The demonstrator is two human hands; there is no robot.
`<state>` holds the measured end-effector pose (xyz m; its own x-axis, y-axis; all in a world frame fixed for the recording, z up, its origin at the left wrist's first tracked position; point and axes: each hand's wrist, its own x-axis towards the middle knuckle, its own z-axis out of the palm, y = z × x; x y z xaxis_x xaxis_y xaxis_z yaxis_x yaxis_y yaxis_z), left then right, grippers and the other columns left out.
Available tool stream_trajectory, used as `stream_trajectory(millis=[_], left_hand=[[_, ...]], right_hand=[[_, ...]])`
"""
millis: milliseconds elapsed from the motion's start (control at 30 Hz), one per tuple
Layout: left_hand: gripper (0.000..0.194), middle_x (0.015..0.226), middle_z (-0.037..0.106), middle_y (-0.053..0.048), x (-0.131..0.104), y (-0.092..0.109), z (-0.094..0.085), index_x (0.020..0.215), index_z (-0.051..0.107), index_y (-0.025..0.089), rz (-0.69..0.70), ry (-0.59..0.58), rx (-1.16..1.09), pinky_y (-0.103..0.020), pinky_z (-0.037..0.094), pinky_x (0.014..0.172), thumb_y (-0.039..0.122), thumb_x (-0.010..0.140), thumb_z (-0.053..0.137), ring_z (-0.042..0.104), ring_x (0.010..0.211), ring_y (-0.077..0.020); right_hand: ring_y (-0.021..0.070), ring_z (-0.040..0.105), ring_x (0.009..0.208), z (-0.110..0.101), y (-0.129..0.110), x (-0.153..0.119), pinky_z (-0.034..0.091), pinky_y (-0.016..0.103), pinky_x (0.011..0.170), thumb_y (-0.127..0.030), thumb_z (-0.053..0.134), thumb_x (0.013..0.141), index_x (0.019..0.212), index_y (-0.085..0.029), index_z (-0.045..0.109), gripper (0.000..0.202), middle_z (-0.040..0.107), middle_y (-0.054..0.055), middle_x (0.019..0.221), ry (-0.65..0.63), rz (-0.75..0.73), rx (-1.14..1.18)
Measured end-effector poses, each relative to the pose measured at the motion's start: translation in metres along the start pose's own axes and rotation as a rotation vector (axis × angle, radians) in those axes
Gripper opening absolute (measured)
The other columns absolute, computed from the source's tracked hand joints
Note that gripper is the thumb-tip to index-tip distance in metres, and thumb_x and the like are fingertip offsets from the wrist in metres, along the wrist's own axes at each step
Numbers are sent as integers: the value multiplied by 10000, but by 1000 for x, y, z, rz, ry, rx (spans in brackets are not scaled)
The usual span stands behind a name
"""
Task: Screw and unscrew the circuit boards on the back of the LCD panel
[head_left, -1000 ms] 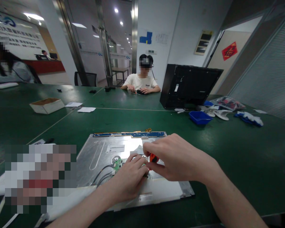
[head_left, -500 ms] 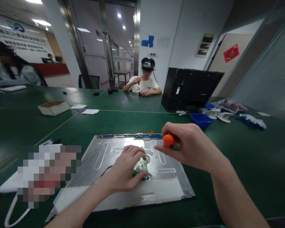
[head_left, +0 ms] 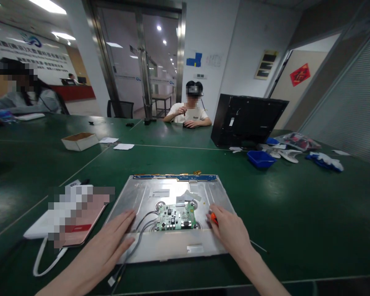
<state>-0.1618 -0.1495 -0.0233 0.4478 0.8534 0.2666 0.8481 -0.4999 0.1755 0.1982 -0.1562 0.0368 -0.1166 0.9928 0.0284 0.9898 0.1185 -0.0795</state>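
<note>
A flat metal-backed display panel (head_left: 142, 191) lies on the green table in front of me. At its centre sits a green circuit board (head_left: 180, 213), with dark cables (head_left: 138, 238) running from its left side over the panel's front edge. My left hand (head_left: 119, 230) rests along the panel's left edge, fingers stretched out and holding nothing. On the panel's right side, my right hand (head_left: 230, 230) is closed around a screwdriver (head_left: 214, 218). Its orange handle shows at the fingers, and its thin shaft sticks out to the right beyond the wrist.
A phone (head_left: 92, 218) and a white device with a white cable lie left of the panel. Farther back are an open box (head_left: 80, 142), paper slips (head_left: 123, 146), a blue tray (head_left: 261, 159), a black monitor (head_left: 249, 121) and gloves (head_left: 325, 161). Two people sit at the table.
My left hand has left the circuit board for the panel's left edge, uncovering board and cables. My right hand has lowered the screwdriver to the panel's right side.
</note>
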Motion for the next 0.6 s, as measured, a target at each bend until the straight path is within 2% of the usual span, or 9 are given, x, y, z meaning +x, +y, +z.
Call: stream_trajectory(millis=[133,300,400,500,600], left_hand=[[717,1503,266,-77,-10,-2,12,1493,138,242,41,-56,60,-492,353,1072,477,910,483,344,1338,-299],[660,1491,268,-63,-2,7,12,1483,151,245,65,-29,46,-459,351,1082,476,936,439,355,1330,-280],[621,1488,273,-59,8,16,10,1478,176,246,67,-31,14,-453,344,1087,478,950,408,353,1333,-276],[630,1497,248,-57,21,29,7,1481,147,254,149,-114,-34,-428,364,1079,465,952,416,345,1337,-268],[647,1505,230,-74,36,45,6,1486,135,233,233,-141,-79,-428,332,1097,470,952,414,306,1358,-265]], right_hand=[[211,655,953,13,-4,-8,490,324,775,-244,357,950,1214,-171,552,336,588,119,1278,4,20,52],[215,650,972,18,3,-12,482,319,788,-271,353,953,1218,-168,569,357,593,108,1281,28,47,68],[220,660,923,14,15,-13,469,314,748,-283,336,963,1179,-183,587,347,679,113,1116,56,63,36],[227,667,855,7,25,-10,447,301,699,-332,336,967,1083,-189,629,345,715,103,910,73,141,10],[234,669,827,6,29,-2,432,296,679,-417,298,971,1051,-181,642,425,708,103,843,150,207,40]])
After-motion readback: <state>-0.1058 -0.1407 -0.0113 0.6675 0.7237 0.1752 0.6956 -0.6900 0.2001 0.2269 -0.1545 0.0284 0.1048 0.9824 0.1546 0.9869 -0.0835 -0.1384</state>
